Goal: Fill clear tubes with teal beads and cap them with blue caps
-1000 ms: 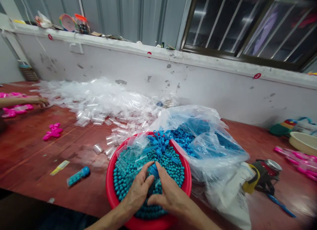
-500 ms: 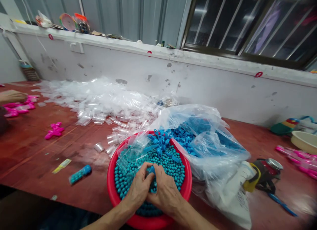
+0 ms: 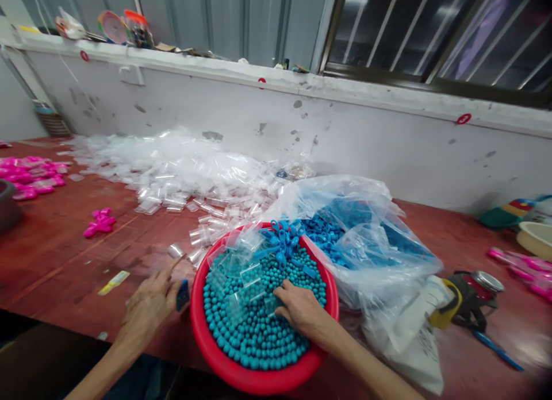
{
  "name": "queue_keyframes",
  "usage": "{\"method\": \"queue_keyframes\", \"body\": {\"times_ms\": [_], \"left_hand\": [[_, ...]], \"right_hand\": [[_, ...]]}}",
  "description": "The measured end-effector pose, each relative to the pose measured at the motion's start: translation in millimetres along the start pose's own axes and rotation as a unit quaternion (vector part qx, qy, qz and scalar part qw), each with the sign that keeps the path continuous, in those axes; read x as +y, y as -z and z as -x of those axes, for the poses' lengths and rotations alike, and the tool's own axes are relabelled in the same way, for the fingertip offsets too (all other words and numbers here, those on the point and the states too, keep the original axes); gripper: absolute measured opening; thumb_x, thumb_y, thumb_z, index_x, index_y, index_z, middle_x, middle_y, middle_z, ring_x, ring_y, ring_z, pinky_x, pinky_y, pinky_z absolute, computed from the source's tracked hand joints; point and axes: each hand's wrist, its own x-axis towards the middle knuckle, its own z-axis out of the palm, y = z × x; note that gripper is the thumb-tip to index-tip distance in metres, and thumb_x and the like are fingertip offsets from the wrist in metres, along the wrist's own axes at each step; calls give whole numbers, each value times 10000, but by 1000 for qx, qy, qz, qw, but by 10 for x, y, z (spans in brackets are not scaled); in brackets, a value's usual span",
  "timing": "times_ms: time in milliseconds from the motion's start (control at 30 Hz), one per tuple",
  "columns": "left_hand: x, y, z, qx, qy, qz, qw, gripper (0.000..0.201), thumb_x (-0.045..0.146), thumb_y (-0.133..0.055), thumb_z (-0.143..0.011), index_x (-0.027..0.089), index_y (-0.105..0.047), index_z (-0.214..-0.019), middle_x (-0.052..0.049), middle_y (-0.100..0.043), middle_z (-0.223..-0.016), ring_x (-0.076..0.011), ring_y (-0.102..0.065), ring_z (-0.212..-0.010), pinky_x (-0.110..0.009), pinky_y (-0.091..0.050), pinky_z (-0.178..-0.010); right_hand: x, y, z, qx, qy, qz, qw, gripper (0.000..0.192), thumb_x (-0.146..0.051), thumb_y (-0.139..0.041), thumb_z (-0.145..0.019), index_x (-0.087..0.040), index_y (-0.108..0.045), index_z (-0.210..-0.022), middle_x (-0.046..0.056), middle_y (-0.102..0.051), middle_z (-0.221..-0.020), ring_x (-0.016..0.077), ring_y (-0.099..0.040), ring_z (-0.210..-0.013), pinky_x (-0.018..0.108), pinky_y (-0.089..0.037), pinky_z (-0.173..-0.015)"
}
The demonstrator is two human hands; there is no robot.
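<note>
The tub [image 3: 259, 381] sits close, seemingly for easy reach: right hand [image 3: 303, 314] pinches a clear tube [image 3: 270, 306], left hand [image 3: 149, 302] (its grip I cannot tell) meets a blue cap [image 3: 183, 296].

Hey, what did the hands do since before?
They came apart. The left hand moved left, from the red basin to above the table, with a blurred blue thing by its fingers. The right hand stayed over the beads. Another person's hand left view. Basin and clear bag stayed.

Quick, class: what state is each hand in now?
Left hand: at a blue piece; whether gripping cannot be told.
Right hand: apparently closed on a clear piece.
</note>
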Motion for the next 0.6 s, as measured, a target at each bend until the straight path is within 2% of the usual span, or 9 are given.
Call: {"method": "queue_keyframes", "body": {"times_ms": [100,167,233,300,367,433,500,567,600], "left_hand": [[180,-9,50,36,-28,-24,999,381,320,-338,-819,153,-525,-1106,-133,-609,-985,-278,-572,-878,-393,-429,-768],[423,-37,140,38,-79,61,994,334,319,-352,-819,182,-549,-1052,-98,-614,-990,-254,-559,-924,-367,-410,-831],[726,-117,255,-53,-124,180,974,298,316,-405,-805,219,-553,-1045,-65,-616,-1008,-219,-571,-902,-322,-424,-816],[1025,-246,361,-160,-108,269,944,359,303,-478,-768,227,-513,-1117,-60,-609,-1003,-195,-581,-811,-306,-446,-752],[1260,-389,432,-280,-48,351,892,368,280,-480,-746,193,-495,-1104,-32,-615,-818,-152,-563,-593,-265,-452,-557],[1407,-492,463,-357,14,421,834,294,275,-423,-756,162,-509,-1013,8,-562,-662,-119,-497,-458,-225,-389,-419],[1480,-522,470,-370,29,461,806,253,281,-417,-758,159,-510,-958,27,-532,-638,-98,-461,-441,-201,-354,-398],[1516,-490,468,-339,3,471,815,223,282,-450,-752,168,-520,-930,24,-544,-687,-98,-484,-518,-202,-384,-474],[1526,-463,466,-319,-14,467,825,205,279,-453,-756,172,-528,-914,18,-555,-717,-106,-504,-579,-209,-402,-535]], "right_hand": [[38,1,20,-4,-2,-74,997,107,-208,-504,-788,-189,-600,-831,49,-623,-847,189,-579,-816,254,-407,-700],[84,45,47,19,-1,-151,988,153,-173,-465,-797,-188,-592,-881,43,-626,-834,182,-570,-819,262,-404,-723],[105,95,69,36,2,-243,969,180,-159,-449,-786,-193,-567,-918,22,-609,-796,163,-562,-760,264,-419,-693],[92,124,80,10,-3,-373,928,156,-166,-450,-763,-200,-539,-885,-12,-570,-724,138,-548,-658,250,-442,-602],[60,124,86,-28,-16,-517,855,110,-188,-480,-724,-199,-504,-831,-35,-540,-682,128,-552,-613,236,-458,-529],[31,103,97,-35,-32,-612,789,141,-219,-540,-678,-193,-484,-805,-38,-540,-683,140,-575,-633,247,-479,-515],[16,66,117,-15,-41,-642,765,182,-245,-588,-650,-184,-491,-792,-32,-553,-701,150,-587,-659,257,-489,-526],[11,23,142,-5,-43,-635,771,181,-264,-595,-665,-182,-509,-802,-24,-567,-719,153,-587,-673,253,-484,-526],[10,5,155,-2,-40,-615,788,152,-272,-583,-687,-182,-520,-791,-22,-571,-713,151,-582,-672,247,-476,-530]]}}
